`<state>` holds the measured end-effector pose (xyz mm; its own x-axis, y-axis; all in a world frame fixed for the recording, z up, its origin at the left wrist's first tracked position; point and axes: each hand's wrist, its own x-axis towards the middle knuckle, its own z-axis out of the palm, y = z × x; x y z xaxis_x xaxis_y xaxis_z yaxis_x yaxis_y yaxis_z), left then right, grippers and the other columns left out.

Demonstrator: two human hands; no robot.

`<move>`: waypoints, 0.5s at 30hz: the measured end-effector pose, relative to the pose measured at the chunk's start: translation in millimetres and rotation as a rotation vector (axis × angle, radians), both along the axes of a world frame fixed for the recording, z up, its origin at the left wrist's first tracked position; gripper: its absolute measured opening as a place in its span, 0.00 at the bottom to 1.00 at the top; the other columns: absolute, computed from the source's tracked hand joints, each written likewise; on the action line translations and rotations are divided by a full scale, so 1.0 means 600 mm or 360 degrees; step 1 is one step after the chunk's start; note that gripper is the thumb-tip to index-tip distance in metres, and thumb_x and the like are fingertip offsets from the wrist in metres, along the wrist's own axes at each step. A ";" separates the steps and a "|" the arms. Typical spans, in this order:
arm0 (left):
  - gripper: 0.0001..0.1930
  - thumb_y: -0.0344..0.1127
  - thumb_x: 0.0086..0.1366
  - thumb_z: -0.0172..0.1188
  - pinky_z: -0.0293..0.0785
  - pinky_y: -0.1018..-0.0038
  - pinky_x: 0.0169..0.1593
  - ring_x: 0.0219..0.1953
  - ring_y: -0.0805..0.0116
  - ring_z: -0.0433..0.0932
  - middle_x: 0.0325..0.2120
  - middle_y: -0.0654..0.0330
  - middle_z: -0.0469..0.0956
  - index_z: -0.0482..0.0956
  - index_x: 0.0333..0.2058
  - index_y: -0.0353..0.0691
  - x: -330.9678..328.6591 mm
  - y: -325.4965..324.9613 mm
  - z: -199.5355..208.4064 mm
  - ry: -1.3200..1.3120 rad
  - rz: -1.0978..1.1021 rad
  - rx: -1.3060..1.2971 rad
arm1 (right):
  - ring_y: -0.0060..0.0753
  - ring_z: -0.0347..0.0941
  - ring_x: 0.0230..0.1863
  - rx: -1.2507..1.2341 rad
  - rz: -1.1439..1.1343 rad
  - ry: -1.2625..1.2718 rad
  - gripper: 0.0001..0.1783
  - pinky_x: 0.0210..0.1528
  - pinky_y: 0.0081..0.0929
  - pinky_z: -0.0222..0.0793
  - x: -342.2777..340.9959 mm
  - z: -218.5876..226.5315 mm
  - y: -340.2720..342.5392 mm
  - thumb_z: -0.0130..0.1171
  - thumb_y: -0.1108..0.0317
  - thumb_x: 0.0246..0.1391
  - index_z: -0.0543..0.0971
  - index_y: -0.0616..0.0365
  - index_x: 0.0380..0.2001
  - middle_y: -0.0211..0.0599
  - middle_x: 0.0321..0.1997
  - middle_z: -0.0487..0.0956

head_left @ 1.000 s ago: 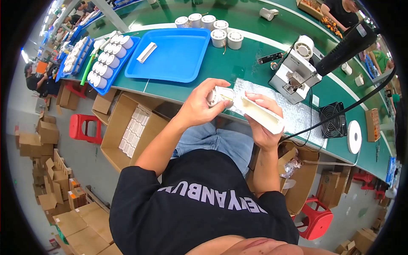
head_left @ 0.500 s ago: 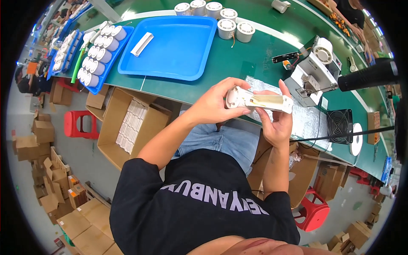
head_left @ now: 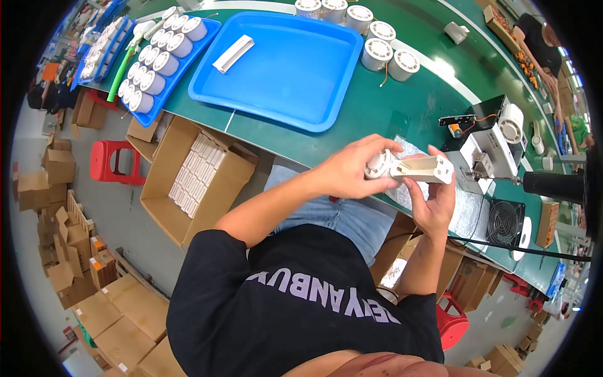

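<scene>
Just above my lap, both hands hold white plastic parts end to end. My left hand [head_left: 352, 169] is closed around a short round white housing [head_left: 377, 164], thumb below and fingers over the top. My right hand [head_left: 434, 204] grips a long, open white handle shell [head_left: 426, 167], its hollow side facing up and its closed end to the right. The two parts touch at their inner ends; whether they are fastened together I cannot tell. A small detail inside the shell, near the joint, is too small to make out.
Ahead lies a blue tray [head_left: 276, 81] with one white shell [head_left: 233, 54] in it. Several round white housings [head_left: 377, 53] stand beside it; more fill a smaller blue tray [head_left: 164, 65]. At right are a bench machine [head_left: 480, 154] and a black fan [head_left: 504, 220]. A cardboard box [head_left: 229, 201] holds white shells.
The view has shifted, so the bench things sit differently in the picture. Both hands keep their hold on the white parts, and the shell's hollow side shows a little more.
</scene>
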<state>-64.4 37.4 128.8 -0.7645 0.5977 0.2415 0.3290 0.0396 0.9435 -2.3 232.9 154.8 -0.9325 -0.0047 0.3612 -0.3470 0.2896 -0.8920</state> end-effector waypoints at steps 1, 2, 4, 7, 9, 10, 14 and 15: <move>0.29 0.35 0.51 0.71 0.75 0.66 0.49 0.49 0.58 0.75 0.47 0.52 0.73 0.72 0.52 0.37 0.005 -0.001 0.007 0.0053 0.0079 0.0003 | 0.35 0.74 0.52 0.0083 0.0042 0.0002 0.30 0.55 0.30 0.69 -0.001 -0.005 -0.001 0.63 0.82 0.51 0.65 0.68 0.57 0.46 0.53 0.74; 0.30 0.35 0.49 0.71 0.74 0.64 0.50 0.49 0.54 0.76 0.46 0.51 0.74 0.72 0.51 0.37 0.017 0.004 0.015 0.0108 0.0165 -0.0001 | 0.34 0.72 0.54 0.0161 0.0091 0.0009 0.32 0.58 0.31 0.67 0.002 -0.011 0.002 0.62 0.84 0.52 0.63 0.66 0.59 0.43 0.52 0.73; 0.31 0.38 0.44 0.71 0.74 0.63 0.50 0.47 0.49 0.76 0.44 0.50 0.74 0.73 0.49 0.38 0.033 0.026 0.015 0.0246 0.0436 -0.0098 | 0.35 0.71 0.54 0.0322 0.0000 0.0112 0.29 0.57 0.30 0.66 0.009 -0.024 -0.002 0.63 0.82 0.52 0.64 0.65 0.56 0.42 0.53 0.72; 0.24 0.37 0.42 0.69 0.75 0.62 0.44 0.41 0.49 0.76 0.38 0.53 0.76 0.76 0.41 0.41 0.030 0.080 -0.014 0.0423 0.0592 0.0082 | 0.37 0.73 0.50 0.0412 -0.0282 0.0193 0.26 0.55 0.31 0.66 0.025 -0.035 0.018 0.65 0.80 0.50 0.69 0.67 0.52 0.45 0.49 0.74; 0.21 0.36 0.42 0.68 0.75 0.62 0.43 0.41 0.49 0.76 0.37 0.54 0.76 0.74 0.38 0.41 0.034 0.114 -0.019 0.0400 0.0544 0.0245 | 0.35 0.72 0.51 0.0100 -0.0278 0.0031 0.25 0.55 0.32 0.66 0.039 -0.027 0.031 0.63 0.80 0.53 0.66 0.66 0.52 0.45 0.50 0.74; 0.21 0.36 0.42 0.68 0.75 0.61 0.42 0.40 0.49 0.77 0.36 0.55 0.76 0.74 0.37 0.41 0.039 0.128 -0.021 0.0366 0.0543 0.0312 | 0.34 0.72 0.51 0.0098 -0.0281 0.0004 0.23 0.55 0.32 0.66 0.042 -0.022 0.039 0.63 0.79 0.54 0.67 0.66 0.51 0.45 0.49 0.74; 0.29 0.36 0.45 0.68 0.73 0.60 0.47 0.46 0.49 0.74 0.45 0.51 0.72 0.69 0.47 0.39 0.047 0.139 -0.030 0.0290 0.0343 0.0280 | 0.34 0.72 0.50 0.0228 -0.0206 0.0033 0.22 0.55 0.32 0.67 0.039 -0.025 0.063 0.61 0.79 0.55 0.66 0.67 0.52 0.45 0.49 0.74; 0.33 0.36 0.47 0.69 0.71 0.60 0.51 0.50 0.47 0.72 0.50 0.49 0.69 0.65 0.51 0.37 0.046 0.132 -0.030 0.0345 0.0226 0.0153 | 0.34 0.72 0.51 0.0255 -0.0212 -0.0006 0.23 0.55 0.32 0.67 0.039 -0.025 0.072 0.60 0.79 0.56 0.66 0.67 0.53 0.45 0.49 0.74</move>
<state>-36.9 116.8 110.7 -0.7633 0.4545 0.4591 0.5211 0.0133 0.8534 21.2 276.0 140.1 -0.9300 0.0617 0.3623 -0.2929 0.4709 -0.8321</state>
